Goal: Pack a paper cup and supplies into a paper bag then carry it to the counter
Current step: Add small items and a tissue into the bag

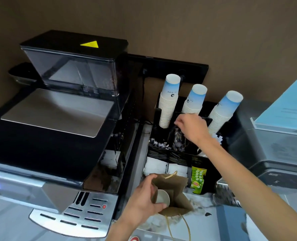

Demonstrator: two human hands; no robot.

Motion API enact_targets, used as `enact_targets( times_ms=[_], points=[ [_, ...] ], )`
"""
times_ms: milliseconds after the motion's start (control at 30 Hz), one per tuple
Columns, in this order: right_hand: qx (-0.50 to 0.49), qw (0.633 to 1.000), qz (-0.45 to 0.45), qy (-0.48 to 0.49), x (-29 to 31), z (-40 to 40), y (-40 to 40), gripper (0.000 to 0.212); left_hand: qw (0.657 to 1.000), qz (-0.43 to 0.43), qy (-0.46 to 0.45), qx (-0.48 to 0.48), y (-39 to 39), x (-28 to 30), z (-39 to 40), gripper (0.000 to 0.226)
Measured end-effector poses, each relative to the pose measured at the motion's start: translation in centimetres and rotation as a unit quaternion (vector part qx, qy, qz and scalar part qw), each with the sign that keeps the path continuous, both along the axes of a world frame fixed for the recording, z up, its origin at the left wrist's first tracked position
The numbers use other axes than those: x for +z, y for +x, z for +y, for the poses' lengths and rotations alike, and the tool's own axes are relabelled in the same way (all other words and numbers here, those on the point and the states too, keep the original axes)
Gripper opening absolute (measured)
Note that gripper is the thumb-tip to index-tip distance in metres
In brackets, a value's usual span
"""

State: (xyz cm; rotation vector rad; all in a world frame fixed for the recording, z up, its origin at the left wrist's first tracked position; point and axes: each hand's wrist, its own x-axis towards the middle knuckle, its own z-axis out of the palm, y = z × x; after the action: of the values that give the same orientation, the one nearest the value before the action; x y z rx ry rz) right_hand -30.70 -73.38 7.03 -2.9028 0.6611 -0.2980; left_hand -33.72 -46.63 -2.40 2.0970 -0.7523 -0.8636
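A brown paper bag with twine handles stands open on the marble counter in front of me. A white paper cup sits inside its mouth. My left hand grips the bag's left edge and holds it open, the thumb at the cup's rim. My right hand reaches into the middle compartment of the black organizer, its fingers pinched on a dark stirrer or packet among others there. Whether the item is lifted free I cannot tell.
Three stacks of blue-and-white cups stand upside down at the organizer's back. White sachets and green tea bags fill its front slots. A black coffee machine is on the left, a grey machine on the right.
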Motion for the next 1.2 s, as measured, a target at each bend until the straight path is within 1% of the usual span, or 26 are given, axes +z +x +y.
enact_targets(
  times_ms=[100, 200, 233, 267, 333, 367, 400, 467, 533, 567, 600, 667, 700, 800, 833, 867, 933, 1033, 1100, 1200],
  points=[
    [-0.007, 0.994, -0.093, 0.053, 4.6, -0.8, -4.6, 0.016, 1.0, 0.005, -0.002, -0.001, 0.0, 0.1, -0.1, 0.091],
    [-0.01, 0.976, -0.187, 0.112, 9.4, -0.3, -10.7, 0.009, 1.0, 0.015, -0.007, -0.002, 0.0, -0.1, -0.1, 0.09],
    [0.0, 0.97, -0.201, 0.137, 11.0, 0.4, -12.9, 0.008, 1.0, 0.016, -0.008, -0.002, 0.0, -0.2, -0.1, 0.091],
    [0.018, 0.966, -0.2, 0.166, 12.4, 1.3, -14.9, 0.01, 1.0, 0.017, -0.008, -0.002, 0.0, -0.3, -0.1, 0.093],
    [0.054, 0.965, -0.173, 0.189, 14.6, 3.9, -17.6, 0.016, 1.0, 0.016, -0.007, -0.001, 0.0, -0.4, -0.2, 0.097],
    [0.074, 0.969, -0.149, 0.184, 15.2, 5.3, -18.2, 0.017, 1.0, 0.016, -0.004, -0.001, -0.1, -0.5, -0.2, 0.099],
    [0.103, 0.974, -0.124, 0.158, 15.2, 6.5, -18.4, 0.017, 1.0, 0.015, 0.0, -0.001, -0.1, -0.5, -0.3, 0.101],
    [0.164, 0.981, -0.053, 0.085, 13.7, 8.5, -18.0, 0.018, 1.0, 0.015, 0.005, 0.001, -0.1, -0.4, -0.3, 0.104],
    [0.184, 0.977, 0.06, 0.088, 11.1, 10.1, -16.8, 0.023, 1.0, 0.015, 0.006, 0.0, -0.1, -0.4, -0.3, 0.103],
    [0.199, 0.969, 0.115, 0.095, 9.1, 10.5, -16.1, 0.022, 1.0, 0.013, 0.004, -0.002, -0.2, -0.4, -0.2, 0.102],
    [0.212, 0.96, 0.161, 0.081, 7.1, 11.0, -15.2, 0.019, 1.0, 0.01, 0.001, -0.004, -0.2, -0.4, -0.2, 0.101],
    [0.216, 0.951, 0.219, 0.025, 3.6, 12.0, -12.8, 0.011, 1.0, 0.007, -0.005, -0.009, -0.2, -0.4, -0.2, 0.099],
    [0.211, 0.948, 0.237, 0.002, 2.0, 12.5, -11.9, 0.011, 1.0, 0.005, -0.007, -0.011, -0.2, -0.4, -0.2, 0.098],
    [0.196, 0.952, 0.235, 0.005, -2.4, 13.0, -10.3, 0.03, 1.0, 0.001, -0.005, -0.012, -0.2, -0.4, -0.4, 0.098],
    [0.198, 0.952, 0.231, 0.011, -3.6, 13.2, -10.0, 0.032, 1.0, 0.003, -0.004, -0.009, -0.2, -0.4, -0.4, 0.099],
    [0.194, 0.954, 0.23, 0.022, -4.6, 13.3, -9.7, 0.032, 1.0, 0.004, -0.001, -0.007, -0.2, -0.3, -0.4, 0.101],
    [0.156, 0.958, 0.228, 0.075, -6.0, 13.5, -9.0, 0.031, 1.0, 0.0, 0.003, -0.006, -0.2, -0.2, -0.5, 0.103],
    [0.118, 0.957, 0.234, 0.127, -7.3, 13.9, -7.8, 0.037, 1.0, -0.005, 0.004, -0.003, -0.1, -0.2, -0.5, 0.108],
    [0.12, 0.953, 0.235, 0.145, -7.8, 13.9, -7.3, 0.04, 1.0, -0.007, 0.009, 0.0, 0.0, -0.2, -0.5, 0.11],
    [0.111, 0.946, 0.24, 0.186, -9.0, 13.3, -6.5, 0.036, 1.0, -0.005, 0.012, -0.007, 0.2, -0.2, -0.5, 0.111]
  ],
)
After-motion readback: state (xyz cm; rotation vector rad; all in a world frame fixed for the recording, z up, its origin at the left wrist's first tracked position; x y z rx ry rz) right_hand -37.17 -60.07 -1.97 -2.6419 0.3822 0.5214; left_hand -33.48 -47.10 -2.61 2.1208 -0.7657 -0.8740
